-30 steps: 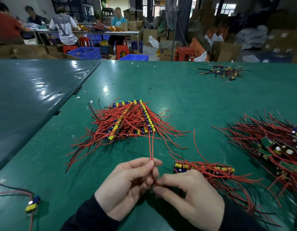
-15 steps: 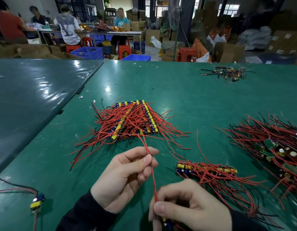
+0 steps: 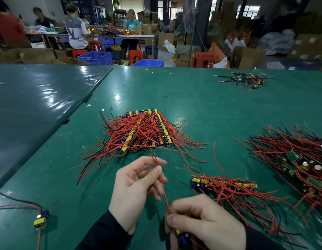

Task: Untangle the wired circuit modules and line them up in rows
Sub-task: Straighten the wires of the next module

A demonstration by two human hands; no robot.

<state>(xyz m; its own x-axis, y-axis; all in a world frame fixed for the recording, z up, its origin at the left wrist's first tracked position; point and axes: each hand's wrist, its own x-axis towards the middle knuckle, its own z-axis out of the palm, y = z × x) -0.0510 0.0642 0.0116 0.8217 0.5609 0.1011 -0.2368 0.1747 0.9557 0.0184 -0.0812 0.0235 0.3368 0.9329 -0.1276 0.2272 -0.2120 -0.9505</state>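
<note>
"LV" on a white shirt (image 3: 75,31)

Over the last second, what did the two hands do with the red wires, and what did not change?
The right hand drew back toward the body, gripping the module, so the red wires now stretch between the hands. The left hand went on pinching them, now sliding along toward their free ends. The arranged stack, the short row and the tangled pile stayed in place.
</note>
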